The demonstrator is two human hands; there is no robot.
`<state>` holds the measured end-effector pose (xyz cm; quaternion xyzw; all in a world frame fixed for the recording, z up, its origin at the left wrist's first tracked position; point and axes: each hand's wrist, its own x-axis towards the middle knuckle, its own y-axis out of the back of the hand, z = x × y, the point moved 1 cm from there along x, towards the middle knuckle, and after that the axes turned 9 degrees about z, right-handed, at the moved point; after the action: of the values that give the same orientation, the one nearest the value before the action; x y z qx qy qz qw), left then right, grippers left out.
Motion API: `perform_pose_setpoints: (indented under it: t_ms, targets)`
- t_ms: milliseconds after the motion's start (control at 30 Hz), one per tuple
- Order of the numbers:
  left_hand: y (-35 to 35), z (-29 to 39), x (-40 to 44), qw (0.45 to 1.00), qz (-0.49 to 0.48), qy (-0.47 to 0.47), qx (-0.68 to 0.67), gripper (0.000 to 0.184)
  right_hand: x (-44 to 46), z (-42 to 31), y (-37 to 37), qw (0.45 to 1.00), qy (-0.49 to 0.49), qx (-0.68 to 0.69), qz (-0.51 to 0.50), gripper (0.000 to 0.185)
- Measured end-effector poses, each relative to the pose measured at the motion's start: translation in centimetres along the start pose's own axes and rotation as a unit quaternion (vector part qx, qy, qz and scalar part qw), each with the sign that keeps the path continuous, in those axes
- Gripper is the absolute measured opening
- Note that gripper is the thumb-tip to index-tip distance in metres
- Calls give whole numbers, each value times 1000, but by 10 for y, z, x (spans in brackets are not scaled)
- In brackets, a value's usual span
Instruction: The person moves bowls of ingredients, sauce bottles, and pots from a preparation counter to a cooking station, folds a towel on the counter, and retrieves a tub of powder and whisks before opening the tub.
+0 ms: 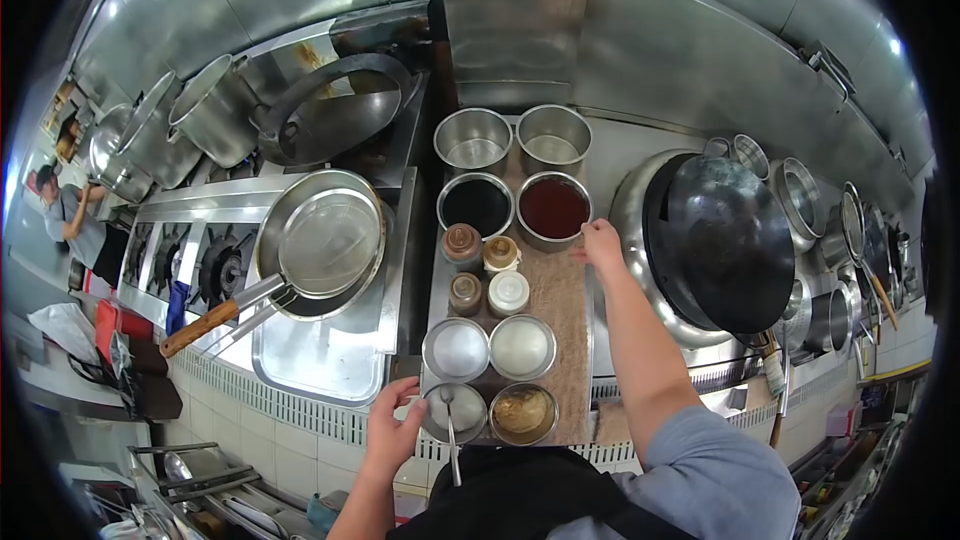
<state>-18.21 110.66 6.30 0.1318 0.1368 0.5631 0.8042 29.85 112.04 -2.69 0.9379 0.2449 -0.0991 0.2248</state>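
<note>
My right hand (601,244) is at the right side of a steel pot of dark red liquid (553,207). Its fingers are apart, and the fingertips are at or touching the pot's wall. My left hand (393,432) is open beside a steel bowl of white powder (470,410), thumb and fingers apart, holding nothing. A spoon (453,450) stands in that bowl, its handle pointing toward me. To its right is a bowl of tan paste or seasoning (523,414). Two more bowls of white contents, a left bowl (459,349) and a right bowl (522,347), sit just behind.
A pot of black liquid (475,206) and several lidded jars (509,292) share the brown cloth-covered counter (565,340). Strainers over a pan (330,240) lie left, near burners (226,265). A large black wok (730,245) rests at right. Another person (80,220) stands far left.
</note>
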Motion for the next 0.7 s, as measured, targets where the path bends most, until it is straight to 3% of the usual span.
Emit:
perform_pose_setpoints:
  t_ms: [67, 167, 700]
  targets:
    - [0, 2, -5, 1000, 2, -2, 2, 36, -4, -4, -5, 987, -74, 141, -30, 24]
    - [-1, 9, -12, 1000, 1, -5, 2, 35, -3, -8, -10, 964, -78, 247, -62, 20]
    - [-1, 14, -36, 1000, 9, 2, 13, 33, -30, 9, -2, 958, -58, 281, -3, 8]
